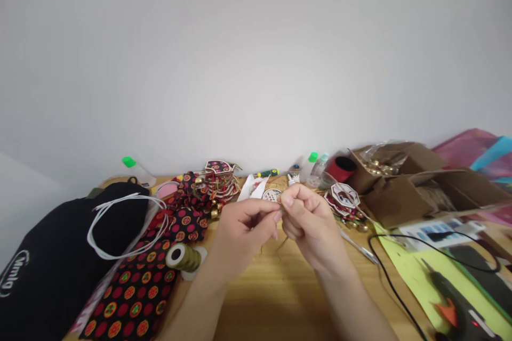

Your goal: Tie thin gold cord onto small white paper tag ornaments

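Observation:
Both of my hands meet fingertip to fingertip above the wooden table. My left hand (pixel 244 230) is closed in a pinch, thumb against forefinger. Touching it, my right hand (pixel 310 221) pinches too, its other fingers curled. A thin brownish thread (pixel 283 242) trails below the fingertips; what lies right between them is mostly hidden. Behind the hands is a round white tag (pixel 272 195) with dark print, partly covered. A spool of olive thread (pixel 184 257) lies left of my left wrist. To the right sits a stack of fabric pieces topped by a bear-face patch (pixel 344 195).
Patterned black-and-red fabric (pixel 134 293), a coil of white cord (pixel 96 229) and a black bag (pixel 72 256) fill the left. Cardboard boxes (pixel 436 197), tweezers (pixel 360 248) and a glue gun (pixel 452 293) with a black cable are on the right. Green-capped bottles (pixel 310 166) stand near the wall.

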A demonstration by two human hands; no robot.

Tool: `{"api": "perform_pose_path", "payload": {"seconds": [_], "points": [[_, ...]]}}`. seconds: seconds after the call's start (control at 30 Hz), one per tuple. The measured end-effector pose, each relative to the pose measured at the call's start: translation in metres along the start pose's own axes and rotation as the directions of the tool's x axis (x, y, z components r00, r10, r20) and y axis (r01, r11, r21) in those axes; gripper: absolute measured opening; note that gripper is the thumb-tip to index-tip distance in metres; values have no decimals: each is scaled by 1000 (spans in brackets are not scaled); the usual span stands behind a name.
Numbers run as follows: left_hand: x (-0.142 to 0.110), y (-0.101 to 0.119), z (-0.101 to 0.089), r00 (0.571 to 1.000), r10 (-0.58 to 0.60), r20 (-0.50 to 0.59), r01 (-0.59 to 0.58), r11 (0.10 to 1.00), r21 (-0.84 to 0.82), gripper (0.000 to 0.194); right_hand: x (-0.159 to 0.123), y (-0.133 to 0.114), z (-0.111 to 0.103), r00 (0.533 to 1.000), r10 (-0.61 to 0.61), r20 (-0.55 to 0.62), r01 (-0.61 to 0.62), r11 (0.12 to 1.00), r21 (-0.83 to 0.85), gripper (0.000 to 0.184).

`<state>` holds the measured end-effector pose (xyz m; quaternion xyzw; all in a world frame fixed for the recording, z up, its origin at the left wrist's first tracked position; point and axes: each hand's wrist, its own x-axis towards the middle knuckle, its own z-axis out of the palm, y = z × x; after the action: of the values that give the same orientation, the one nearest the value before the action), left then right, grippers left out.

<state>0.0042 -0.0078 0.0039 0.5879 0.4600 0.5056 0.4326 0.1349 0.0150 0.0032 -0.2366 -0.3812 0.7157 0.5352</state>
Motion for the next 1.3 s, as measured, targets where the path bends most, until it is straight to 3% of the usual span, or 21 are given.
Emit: {"api": "perform_pose_path", "payload": {"seconds": [0.53,0.93,1.13,1.3], "points": [[0,3,-2,1000,-10,7,10,1000,-1,17,1,1,-1,1000,10,-17,-11,998,-57,29],[0,4,-1,997,7,-83,-9,1000,-21,13,2,0,-1,1000,9,-13,-10,998,-55,30],[2,2,-1,991,39,-124,-42,999,-27,12,2,0,-3,997,-57,-43,48,981,-186,29],[1,1,-4,984,28,-176,-38,998,-53,12,0,0,-6,985,-174,-1,160,907,-390,19]]}}
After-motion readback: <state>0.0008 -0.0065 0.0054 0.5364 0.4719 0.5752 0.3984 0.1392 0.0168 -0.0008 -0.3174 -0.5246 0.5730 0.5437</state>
